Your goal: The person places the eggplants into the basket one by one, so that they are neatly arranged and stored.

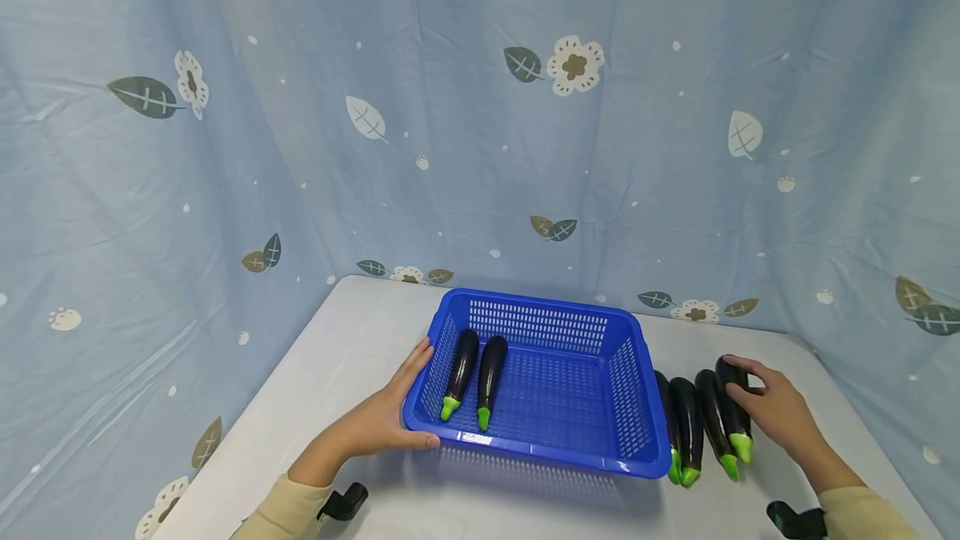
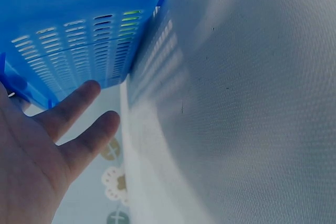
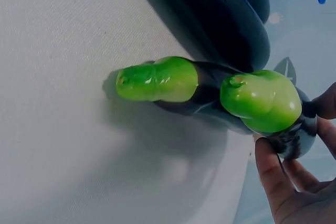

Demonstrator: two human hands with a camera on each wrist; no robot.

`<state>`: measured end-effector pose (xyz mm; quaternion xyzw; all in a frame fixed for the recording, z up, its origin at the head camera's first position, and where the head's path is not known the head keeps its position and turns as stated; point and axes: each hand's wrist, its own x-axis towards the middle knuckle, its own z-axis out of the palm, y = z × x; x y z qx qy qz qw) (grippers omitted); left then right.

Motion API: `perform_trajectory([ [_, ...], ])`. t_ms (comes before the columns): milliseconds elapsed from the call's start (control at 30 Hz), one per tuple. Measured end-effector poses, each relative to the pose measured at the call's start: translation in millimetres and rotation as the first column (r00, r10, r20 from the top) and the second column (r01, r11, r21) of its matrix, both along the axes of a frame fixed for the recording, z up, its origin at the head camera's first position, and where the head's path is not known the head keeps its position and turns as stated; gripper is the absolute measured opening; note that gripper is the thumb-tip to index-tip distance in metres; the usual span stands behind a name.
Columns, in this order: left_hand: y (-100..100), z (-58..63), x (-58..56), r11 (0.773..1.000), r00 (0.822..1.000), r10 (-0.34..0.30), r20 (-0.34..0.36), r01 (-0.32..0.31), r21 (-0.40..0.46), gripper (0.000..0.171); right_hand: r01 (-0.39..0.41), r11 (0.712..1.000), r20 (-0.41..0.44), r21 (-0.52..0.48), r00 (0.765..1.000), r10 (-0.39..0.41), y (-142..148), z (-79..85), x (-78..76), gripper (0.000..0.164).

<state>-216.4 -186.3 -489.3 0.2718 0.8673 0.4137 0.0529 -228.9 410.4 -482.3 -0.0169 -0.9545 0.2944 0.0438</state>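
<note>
A blue plastic basket (image 1: 562,394) with slotted sides stands on the white table. Two dark eggplants, one (image 1: 462,363) by the left wall and another (image 1: 492,367) beside it, lie inside with green stem ends toward me. My left hand (image 1: 378,421) rests at the basket's front left corner, thumb along the front; the left wrist view shows two straight fingers apart from its wall. My right hand (image 1: 780,408) grips the rightmost eggplant (image 1: 737,417) from above between thumb and fingers. In the right wrist view its green cap (image 3: 268,102) overlaps the neighbouring eggplant (image 3: 170,80).
Right of the basket lie three more eggplants, the middle one (image 1: 686,427) next to one (image 1: 714,417) near my right hand; the basket rim partly hides the leftmost (image 1: 666,415). A blue patterned curtain (image 1: 480,148) hangs behind the table (image 1: 360,332).
</note>
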Motion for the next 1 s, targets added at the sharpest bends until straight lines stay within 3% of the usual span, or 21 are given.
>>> perform_trajectory([
  [600,1,1.9,0.6,1.000,1.000,-0.011,0.007,0.011,0.012,0.127,-0.044,0.998,0.013,-0.039,0.999,0.044,-23,5.8,-0.9,0.054],
  [1000,-1,-4.4,-2.2,1.000,1.000,-0.004,-0.015,0.004,-0.002,0.128,-0.068,0.995,-0.006,-0.070,0.998,0.068,-40,7.7,-2.5,0.054],
])
